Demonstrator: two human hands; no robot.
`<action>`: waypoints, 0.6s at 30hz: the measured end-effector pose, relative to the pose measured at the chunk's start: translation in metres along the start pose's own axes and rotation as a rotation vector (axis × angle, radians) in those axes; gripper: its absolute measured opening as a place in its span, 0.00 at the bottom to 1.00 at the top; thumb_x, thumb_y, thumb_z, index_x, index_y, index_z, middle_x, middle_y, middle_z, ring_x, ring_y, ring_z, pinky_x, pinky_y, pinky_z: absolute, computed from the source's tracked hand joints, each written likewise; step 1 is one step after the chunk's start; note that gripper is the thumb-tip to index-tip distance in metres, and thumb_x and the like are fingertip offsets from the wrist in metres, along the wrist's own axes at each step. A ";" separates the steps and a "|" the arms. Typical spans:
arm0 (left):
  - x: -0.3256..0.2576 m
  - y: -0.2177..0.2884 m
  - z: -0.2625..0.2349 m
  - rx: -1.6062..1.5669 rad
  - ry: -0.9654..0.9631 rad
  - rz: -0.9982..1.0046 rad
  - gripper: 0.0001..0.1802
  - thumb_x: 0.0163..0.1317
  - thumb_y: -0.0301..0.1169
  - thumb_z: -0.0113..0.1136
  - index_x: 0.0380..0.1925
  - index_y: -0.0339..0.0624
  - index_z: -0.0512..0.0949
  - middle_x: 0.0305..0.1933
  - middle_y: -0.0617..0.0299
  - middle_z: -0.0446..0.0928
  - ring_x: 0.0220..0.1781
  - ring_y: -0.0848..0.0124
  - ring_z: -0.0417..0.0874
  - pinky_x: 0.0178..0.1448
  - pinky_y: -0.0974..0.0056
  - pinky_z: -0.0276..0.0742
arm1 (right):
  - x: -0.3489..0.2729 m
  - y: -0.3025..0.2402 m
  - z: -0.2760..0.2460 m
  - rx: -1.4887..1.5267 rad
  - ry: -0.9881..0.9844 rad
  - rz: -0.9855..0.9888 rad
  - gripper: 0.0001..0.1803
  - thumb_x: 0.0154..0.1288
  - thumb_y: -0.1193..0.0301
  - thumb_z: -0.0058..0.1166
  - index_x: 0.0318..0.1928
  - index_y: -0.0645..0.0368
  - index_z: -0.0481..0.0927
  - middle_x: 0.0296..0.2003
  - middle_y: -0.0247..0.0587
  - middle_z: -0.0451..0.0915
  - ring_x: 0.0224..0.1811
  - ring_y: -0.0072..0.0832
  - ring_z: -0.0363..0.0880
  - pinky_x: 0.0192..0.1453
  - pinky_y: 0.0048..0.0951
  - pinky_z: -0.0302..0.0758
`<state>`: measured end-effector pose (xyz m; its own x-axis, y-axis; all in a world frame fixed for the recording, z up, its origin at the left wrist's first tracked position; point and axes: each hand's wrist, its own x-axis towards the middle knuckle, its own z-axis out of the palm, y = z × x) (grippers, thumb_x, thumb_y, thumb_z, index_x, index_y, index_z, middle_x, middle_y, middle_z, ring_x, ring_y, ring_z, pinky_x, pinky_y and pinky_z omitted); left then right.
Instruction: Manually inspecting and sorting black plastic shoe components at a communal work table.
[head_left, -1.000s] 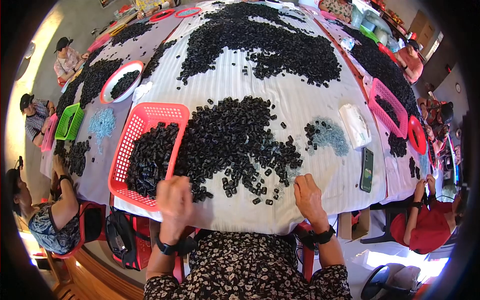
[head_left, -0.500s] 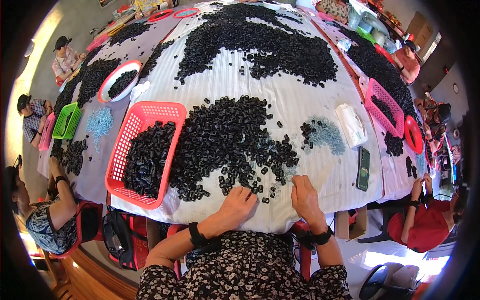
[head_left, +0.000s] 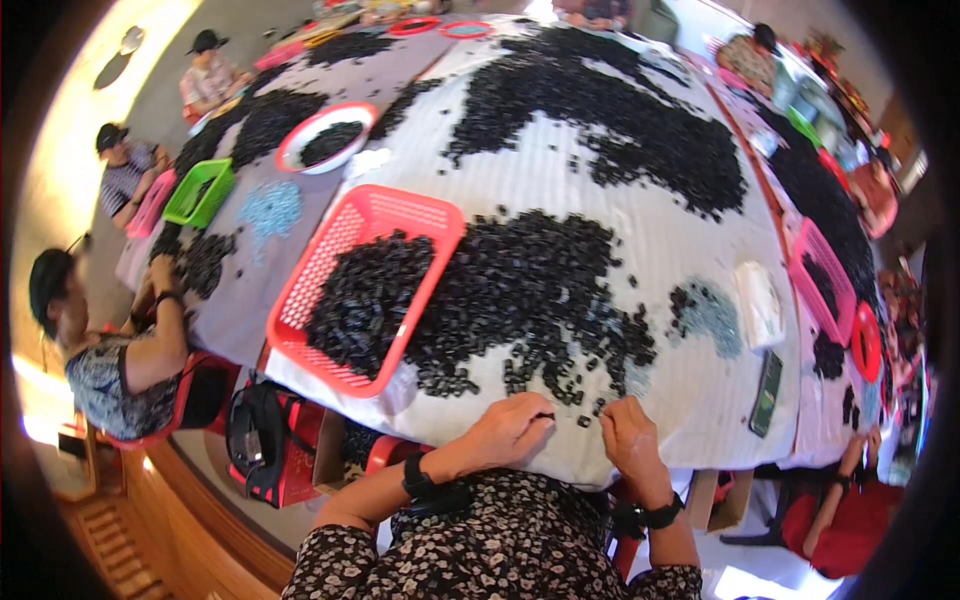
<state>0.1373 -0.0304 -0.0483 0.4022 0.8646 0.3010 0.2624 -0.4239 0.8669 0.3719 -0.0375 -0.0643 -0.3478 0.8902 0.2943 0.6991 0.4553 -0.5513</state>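
Note:
At the near edge of the white-covered table, my left hand (head_left: 512, 430) is closed, with a small black plastic piece (head_left: 545, 416) showing at its fingertips. Just to its right, my right hand (head_left: 630, 434) has its fingers curled together; whatever is in them, if anything, is hidden. A few loose black pieces lie right beyond both hands. Behind them spreads a large pile of black plastic pieces (head_left: 530, 265). Left of the pile, a red perforated basket (head_left: 283, 318) holds many more of the same pieces.
Right of the pile lie small bluish clear bits (head_left: 710, 320), a white tissue pack (head_left: 760, 305) and a dark green phone (head_left: 767, 394). Farther off are another black heap (head_left: 600, 110), a red-rimmed bowl (head_left: 290, 150) and a green basket (head_left: 222, 190). Other people sit along both sides.
The whole view has swung, shifting the table rightward in the picture. Both hands have drawn back toward the table edge, and a black piece now shows in my left fingertips.

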 end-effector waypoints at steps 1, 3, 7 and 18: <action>-0.001 0.003 -0.002 0.024 0.033 -0.013 0.06 0.58 0.26 0.53 0.34 0.34 0.73 0.30 0.50 0.74 0.32 0.53 0.77 0.37 0.57 0.74 | 0.001 -0.001 0.001 -0.032 0.027 0.002 0.05 0.55 0.79 0.54 0.32 0.60 0.72 0.29 0.45 0.69 0.30 0.43 0.73 0.32 0.38 0.72; -0.002 0.008 -0.004 -0.036 0.084 0.015 0.08 0.59 0.26 0.52 0.36 0.34 0.74 0.31 0.50 0.75 0.32 0.53 0.78 0.38 0.57 0.74 | -0.001 -0.004 0.002 -0.048 0.042 -0.029 0.04 0.56 0.79 0.53 0.32 0.60 0.71 0.29 0.46 0.70 0.30 0.44 0.73 0.32 0.39 0.72; -0.010 0.006 -0.007 -0.061 -0.004 0.035 0.11 0.59 0.23 0.50 0.41 0.39 0.76 0.35 0.54 0.77 0.37 0.58 0.80 0.41 0.60 0.75 | -0.008 -0.016 -0.003 0.115 0.026 0.172 0.03 0.58 0.78 0.50 0.33 0.61 0.71 0.29 0.48 0.71 0.30 0.45 0.73 0.32 0.38 0.71; -0.014 0.021 0.003 -0.315 -0.125 -0.067 0.07 0.61 0.31 0.56 0.34 0.38 0.74 0.28 0.59 0.77 0.30 0.71 0.77 0.34 0.66 0.71 | -0.009 -0.076 -0.016 0.348 -0.028 0.071 0.05 0.57 0.81 0.49 0.35 0.63 0.72 0.30 0.48 0.71 0.31 0.41 0.73 0.36 0.32 0.71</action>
<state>0.1401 -0.0520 -0.0352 0.5029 0.8396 0.2051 0.0157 -0.2461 0.9691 0.3320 -0.0799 -0.0128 -0.3258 0.9178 0.2268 0.4692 0.3653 -0.8040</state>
